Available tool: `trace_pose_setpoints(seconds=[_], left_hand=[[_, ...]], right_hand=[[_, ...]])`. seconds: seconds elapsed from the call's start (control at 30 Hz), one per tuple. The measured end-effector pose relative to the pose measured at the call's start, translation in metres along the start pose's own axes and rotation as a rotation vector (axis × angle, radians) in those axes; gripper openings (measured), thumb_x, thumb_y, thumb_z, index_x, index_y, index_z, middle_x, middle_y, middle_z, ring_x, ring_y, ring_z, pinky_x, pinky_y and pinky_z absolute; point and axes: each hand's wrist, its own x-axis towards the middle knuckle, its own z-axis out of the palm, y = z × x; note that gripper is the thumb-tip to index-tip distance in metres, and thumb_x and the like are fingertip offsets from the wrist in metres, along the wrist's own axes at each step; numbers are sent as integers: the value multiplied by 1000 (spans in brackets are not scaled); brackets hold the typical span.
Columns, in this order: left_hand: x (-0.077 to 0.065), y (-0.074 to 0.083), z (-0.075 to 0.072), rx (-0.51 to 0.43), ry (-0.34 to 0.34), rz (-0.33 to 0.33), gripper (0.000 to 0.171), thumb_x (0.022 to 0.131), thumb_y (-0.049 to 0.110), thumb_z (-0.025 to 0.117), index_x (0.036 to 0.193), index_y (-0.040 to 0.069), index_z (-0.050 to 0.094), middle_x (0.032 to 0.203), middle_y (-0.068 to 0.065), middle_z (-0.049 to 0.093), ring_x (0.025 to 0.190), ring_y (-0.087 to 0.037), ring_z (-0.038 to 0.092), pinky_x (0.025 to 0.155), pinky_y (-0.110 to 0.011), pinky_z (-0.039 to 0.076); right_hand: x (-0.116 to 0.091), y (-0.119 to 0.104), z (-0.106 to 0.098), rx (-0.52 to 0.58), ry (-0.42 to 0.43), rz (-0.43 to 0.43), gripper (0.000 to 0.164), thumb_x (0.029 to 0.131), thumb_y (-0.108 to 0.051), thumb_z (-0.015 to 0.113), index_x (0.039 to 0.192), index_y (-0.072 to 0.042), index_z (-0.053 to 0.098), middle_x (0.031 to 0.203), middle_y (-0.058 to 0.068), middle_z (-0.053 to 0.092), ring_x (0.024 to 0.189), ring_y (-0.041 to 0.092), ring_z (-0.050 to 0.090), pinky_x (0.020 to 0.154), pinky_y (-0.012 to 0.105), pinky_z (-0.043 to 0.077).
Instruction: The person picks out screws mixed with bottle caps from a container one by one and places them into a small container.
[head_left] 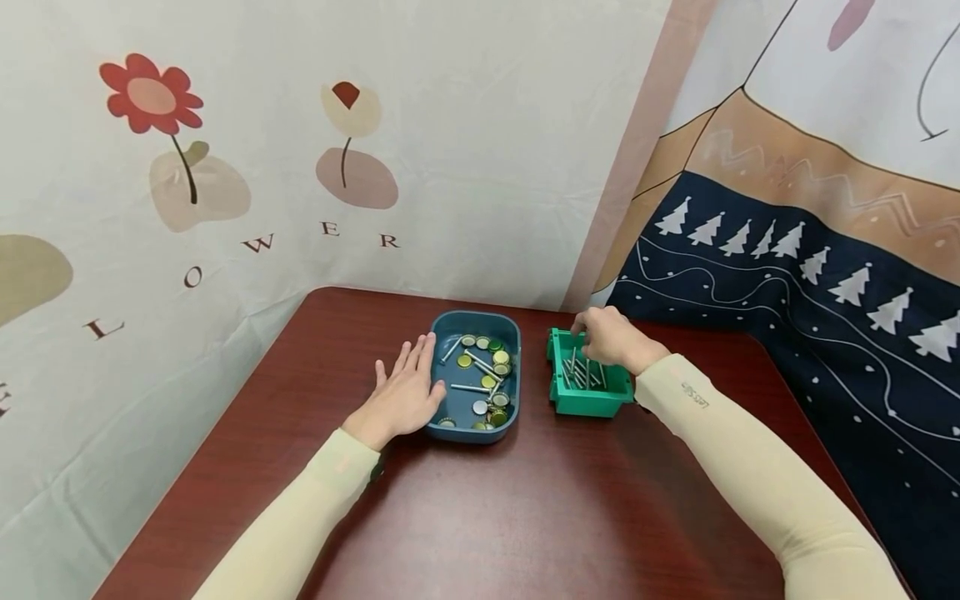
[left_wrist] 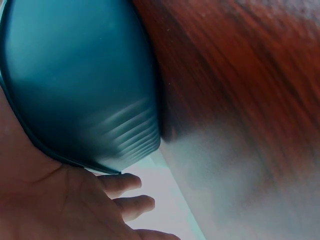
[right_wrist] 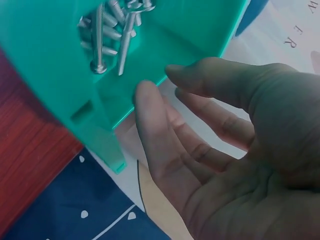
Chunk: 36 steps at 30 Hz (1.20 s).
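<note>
In the head view my left hand lies with extended fingers along the left rim of a blue oval-cornered tray. Inside the tray are several bottle caps, gold, silver and green, mixed with several long metal bolts. The left wrist view shows the tray's outer wall against the palm. My right hand is over the far side of a small green bin. Several silver bolts lie in that bin. Thumb and index finger stand apart there, with nothing between them.
Both containers stand on a dark red-brown table, the green bin to the right of the tray. Behind the table hangs a pale cloth with printed flowers. A dark blue cloth with white trees hangs along the right side.
</note>
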Motion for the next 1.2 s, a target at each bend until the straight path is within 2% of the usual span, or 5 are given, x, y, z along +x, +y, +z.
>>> trace_pose_setpoints(seconds=[0.37,0.57,0.77,0.97,1.2], left_hand=[[-1,0,0,-2,5,-2,89,119,36,50,189,10,2,198,-20,10,185,-48,7,138,-89,4],[-1,1,1,0,-2,1,89,119,37,51,189,10,2,198,-20,10,185,-48,6,138,-90,3],[1,1,1,1,-4,-4,90,119,37,51,189,10,1,198,-20,10,185,-48,7,138,-89,3],[0,0,1,-30,12,16,91,118,37,52,189,10,2,197,-22,10,184,-50,6,137,-91,2],[-1,1,0,-13,1,2,91,118,36,52,189,10,2,198,-21,10,185,-49,7,138,-89,3]], right_hand=[[-5,-16,8,46,85,-26,39,106,-5,80,145,-5,78,144,26,77,132,43,75,109,61,67],[-8,-25,13,66,118,-58,42,109,-12,79,150,-3,76,146,24,73,135,43,72,113,62,64],[-11,-31,17,77,152,-73,45,111,-22,78,154,-8,74,156,22,67,141,42,66,118,65,62],[-12,-36,25,29,190,-85,51,112,-30,78,160,-12,70,164,22,62,148,46,63,121,70,57],[-13,-46,35,-35,211,-130,58,110,-35,82,160,-10,69,171,24,60,159,50,57,134,76,42]])
